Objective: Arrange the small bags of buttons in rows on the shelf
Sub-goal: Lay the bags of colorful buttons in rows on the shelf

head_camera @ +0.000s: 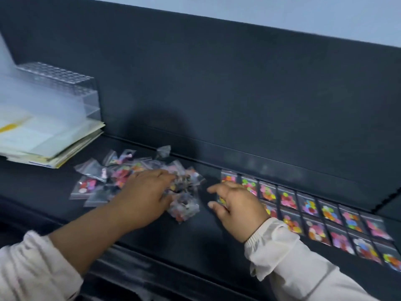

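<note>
item: small bags of buttons, clear plastic, mixed colours. location: dark shelf [195, 231]. loose pile of bags [121, 177] left of centre, overlapping, unsorted. two rows of bags [325, 216] at right, flat, edge to edge, running toward the right edge. left hand [145, 194]: laid on the pile's right side, fingertips among the bags; cannot tell whether it grips one. right hand [236, 205]: open, fingers spread, over the rows' left end. also on the shelf, far left: stack of papers [50, 144], clear plastic rack [65, 83] behind it.
</note>
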A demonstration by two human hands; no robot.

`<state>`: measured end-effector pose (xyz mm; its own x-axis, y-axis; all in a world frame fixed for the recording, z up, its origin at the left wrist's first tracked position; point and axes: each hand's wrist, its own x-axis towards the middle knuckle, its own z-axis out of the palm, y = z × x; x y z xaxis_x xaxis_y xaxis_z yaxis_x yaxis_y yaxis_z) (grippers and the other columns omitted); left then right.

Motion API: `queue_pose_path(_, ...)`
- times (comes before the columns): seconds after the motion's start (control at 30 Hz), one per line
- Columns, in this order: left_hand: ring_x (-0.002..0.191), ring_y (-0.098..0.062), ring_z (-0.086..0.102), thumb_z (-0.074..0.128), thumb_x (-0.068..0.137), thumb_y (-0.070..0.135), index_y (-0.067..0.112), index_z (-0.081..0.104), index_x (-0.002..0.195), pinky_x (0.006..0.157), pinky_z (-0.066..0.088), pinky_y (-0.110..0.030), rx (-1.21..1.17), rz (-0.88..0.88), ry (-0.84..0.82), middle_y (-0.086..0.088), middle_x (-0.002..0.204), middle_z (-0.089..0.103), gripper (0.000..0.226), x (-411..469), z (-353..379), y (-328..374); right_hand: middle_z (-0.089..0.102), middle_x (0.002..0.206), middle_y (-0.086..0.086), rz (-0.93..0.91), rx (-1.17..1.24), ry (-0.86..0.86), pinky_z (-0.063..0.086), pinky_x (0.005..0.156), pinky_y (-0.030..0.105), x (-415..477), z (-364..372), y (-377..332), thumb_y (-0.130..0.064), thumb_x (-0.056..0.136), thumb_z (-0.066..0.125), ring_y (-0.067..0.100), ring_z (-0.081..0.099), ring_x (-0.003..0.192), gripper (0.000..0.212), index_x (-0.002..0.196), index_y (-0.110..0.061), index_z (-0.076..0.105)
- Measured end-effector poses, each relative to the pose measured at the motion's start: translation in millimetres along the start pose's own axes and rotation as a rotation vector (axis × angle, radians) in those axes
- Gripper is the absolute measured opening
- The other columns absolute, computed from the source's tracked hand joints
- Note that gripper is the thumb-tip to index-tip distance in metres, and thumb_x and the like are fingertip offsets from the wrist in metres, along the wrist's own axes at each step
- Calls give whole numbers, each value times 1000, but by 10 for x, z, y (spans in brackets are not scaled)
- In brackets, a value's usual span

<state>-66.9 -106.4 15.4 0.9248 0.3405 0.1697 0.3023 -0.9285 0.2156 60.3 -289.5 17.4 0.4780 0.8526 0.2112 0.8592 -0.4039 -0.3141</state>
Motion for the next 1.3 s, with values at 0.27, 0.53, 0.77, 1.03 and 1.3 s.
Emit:
queue_pose_path(0.27,114,-20,54,59,87,41,25,54,129,92,44,-31,-5,-77,-98,0,123,59,46,-259,-122,-1035,59,114,-1,133,17,-116,46,88,26,437,597,-749,-30,87,57,19,57,103,28,114,-24,59)
queue_pose_path(0.53,87,-16,56,60,85,34,25,61,93,68,41,-27,-47,-202,-89,4,94,56,12,-378,-98,-1525,60,109,-5,146,77,-197,44,83,22,578,985,-1121,-33,84,61,16,59,98,23,107,-27,61)
queue_pose_path(0.77,81,-6,51,63,85,35,31,62,87,71,43,-24,-191,-105,-133,15,83,48,5,-453,2,-1602,39,97,-8,173,83,-188,44,78,25,714,1153,-1267,-36,81,62,17,55,86,26,103,-23,55)
queue_pose_path(1.03,88,-11,48,66,73,54,30,56,100,71,39,-25,-157,-8,-236,9,95,49,37,-408,117,-1396,49,117,1,218,106,-241,44,92,27,807,1249,-1283,-29,82,62,20,55,104,37,118,-24,55)
queue_pose_path(1.3,71,-8,50,63,80,27,22,53,82,56,36,-22,-291,-99,-232,8,78,54,11,-342,97,-1421,52,80,-9,280,266,-123,36,60,13,774,1245,-1292,-23,78,67,9,49,71,17,75,-29,52)
